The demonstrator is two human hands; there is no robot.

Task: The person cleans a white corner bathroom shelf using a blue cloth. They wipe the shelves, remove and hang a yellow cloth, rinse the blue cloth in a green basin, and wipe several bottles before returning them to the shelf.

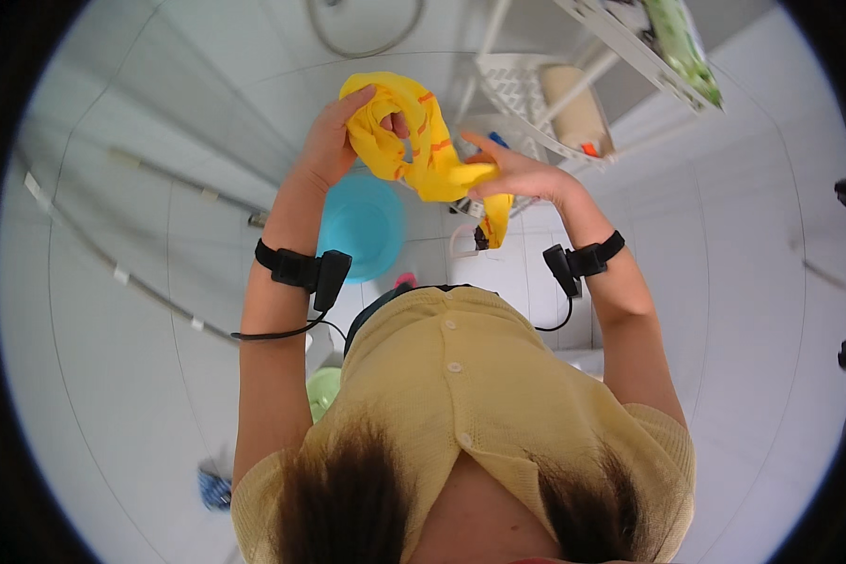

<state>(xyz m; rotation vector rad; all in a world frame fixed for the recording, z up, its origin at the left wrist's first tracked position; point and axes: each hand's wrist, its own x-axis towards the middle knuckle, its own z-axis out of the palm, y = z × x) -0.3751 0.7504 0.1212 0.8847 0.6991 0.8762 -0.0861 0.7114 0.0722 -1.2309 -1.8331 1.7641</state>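
Note:
A crumpled yellow cloth (pixel 433 166) with orange stripes hangs in the air before me, above a light blue basin. My left hand (pixel 333 137) holds its left end, the thumb on top and fingertips showing through a loop in the fabric. At the other end, my right hand (pixel 522 173) has the cloth between thumb and fingers, with the index finger stretched out. A short tail of fabric droops below the right hand, with a dark patch at its tip. Folds hide part of the fingers of both hands.
The blue basin (pixel 363 229) is on the tiled floor at left. White corner shelving (pixel 515 88) rises at right, bearing a beige object (pixel 574 106) and a green package (pixel 680 53). A hose (pixel 366 53) loops on the far wall. A green basin (pixel 323 391) shows beside my waist.

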